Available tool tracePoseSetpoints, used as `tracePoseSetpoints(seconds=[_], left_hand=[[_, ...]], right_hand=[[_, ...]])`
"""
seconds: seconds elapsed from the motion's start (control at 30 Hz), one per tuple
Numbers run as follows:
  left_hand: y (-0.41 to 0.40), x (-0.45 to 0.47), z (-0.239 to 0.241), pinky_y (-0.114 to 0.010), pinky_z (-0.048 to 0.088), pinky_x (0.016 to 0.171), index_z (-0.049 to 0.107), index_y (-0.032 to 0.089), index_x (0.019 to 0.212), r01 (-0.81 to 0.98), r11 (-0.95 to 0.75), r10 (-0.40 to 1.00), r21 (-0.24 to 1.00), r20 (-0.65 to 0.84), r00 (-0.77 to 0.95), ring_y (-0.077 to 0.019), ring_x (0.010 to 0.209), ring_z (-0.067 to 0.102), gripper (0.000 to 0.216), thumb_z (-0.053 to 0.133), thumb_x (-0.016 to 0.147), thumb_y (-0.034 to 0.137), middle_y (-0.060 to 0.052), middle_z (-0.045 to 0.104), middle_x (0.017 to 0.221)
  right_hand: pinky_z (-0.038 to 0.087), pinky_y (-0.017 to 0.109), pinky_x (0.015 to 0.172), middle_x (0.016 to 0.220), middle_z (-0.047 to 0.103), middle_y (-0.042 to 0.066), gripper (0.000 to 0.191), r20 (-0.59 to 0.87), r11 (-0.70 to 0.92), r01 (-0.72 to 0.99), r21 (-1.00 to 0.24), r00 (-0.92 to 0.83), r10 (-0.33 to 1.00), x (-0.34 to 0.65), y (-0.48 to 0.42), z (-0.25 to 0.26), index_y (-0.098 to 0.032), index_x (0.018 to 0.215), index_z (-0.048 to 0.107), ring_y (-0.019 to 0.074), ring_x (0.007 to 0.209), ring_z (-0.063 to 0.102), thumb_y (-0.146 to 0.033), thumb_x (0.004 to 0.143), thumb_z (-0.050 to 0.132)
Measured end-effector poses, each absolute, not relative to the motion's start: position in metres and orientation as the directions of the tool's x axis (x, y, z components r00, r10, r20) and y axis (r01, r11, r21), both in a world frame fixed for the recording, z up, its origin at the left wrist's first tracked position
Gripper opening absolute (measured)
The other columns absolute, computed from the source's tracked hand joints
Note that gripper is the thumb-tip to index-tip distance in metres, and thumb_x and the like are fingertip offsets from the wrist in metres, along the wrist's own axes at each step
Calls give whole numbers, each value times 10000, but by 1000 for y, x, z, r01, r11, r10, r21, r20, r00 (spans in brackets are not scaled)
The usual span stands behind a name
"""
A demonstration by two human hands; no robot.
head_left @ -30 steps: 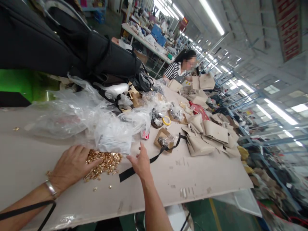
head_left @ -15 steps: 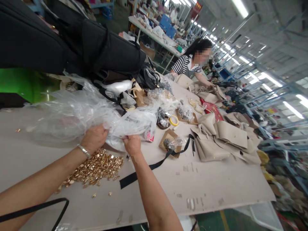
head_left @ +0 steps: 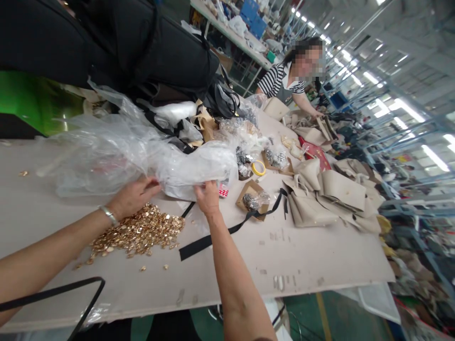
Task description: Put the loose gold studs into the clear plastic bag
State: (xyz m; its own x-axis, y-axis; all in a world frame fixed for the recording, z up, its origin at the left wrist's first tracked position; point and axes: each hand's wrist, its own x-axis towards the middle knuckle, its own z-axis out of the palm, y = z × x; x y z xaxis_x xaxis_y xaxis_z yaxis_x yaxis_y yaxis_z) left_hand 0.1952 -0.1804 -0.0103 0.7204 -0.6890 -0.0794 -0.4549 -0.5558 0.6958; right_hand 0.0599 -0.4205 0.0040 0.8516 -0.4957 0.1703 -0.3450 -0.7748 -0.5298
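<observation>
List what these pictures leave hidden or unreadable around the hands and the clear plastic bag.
Head view only:
- Contents of the plastic bag: crumpled, glaring film blurs them.
- Left hand fingertips: tucked under the bag's edge, so the grip is unclear.
- Right hand fingertips: behind the film.
- Gold pieces: too small to identify.
- Black strap: its upper end runs under the bag.
- Bottom-left cord: cut off by the frame edge.

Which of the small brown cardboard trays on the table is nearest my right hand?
The tray just right of your right hand, holding a clear packet, with the black strap across it. The others sit farther back by the yellow tape roll.
</observation>
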Motion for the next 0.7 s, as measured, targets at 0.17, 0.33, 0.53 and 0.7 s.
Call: tracePoseSetpoints(seconds=[0.17,0.33,0.53,0.7], left_hand=[[-106,166,-11,-593,451,1224,593,97,1461,-544,-535,-729,647,-27,684,-404,1411,587,1045,275,926,936,-227,618,1528],[-72,145,-38,-593,388,1286,465,40,1566,-650,-500,-777,572,36,629,-434,1509,493,1167,395,865,969,-284,507,1624],[-83,135,-56,-538,403,1300,383,103,1640,-757,-403,-824,514,156,545,-398,1525,493,1084,564,890,865,-230,475,1671],[-51,126,-52,-614,419,1277,173,316,1732,-789,-424,-779,444,264,568,-453,1514,499,1061,630,887,766,-185,457,1692]], right_hand=[[568,438,1091,1335,690,206,389,186,-680,-426,-596,751,-633,-23,-372,-4,-123,1390,609,250,1245,670,-235,1087,394],[480,630,1192,1547,555,315,559,128,-673,-448,-589,770,-625,-50,-294,-35,-52,1495,552,397,1485,521,-345,1019,588],[456,599,1245,1625,497,287,668,145,-716,-345,-606,838,-526,-29,-247,-42,-57,1593,440,364,1565,447,-308,996,601],[467,638,1231,1632,502,249,791,216,-771,-200,-605,891,-400,-44,-257,-31,-165,1611,438,398,1531,492,-402,918,738]])
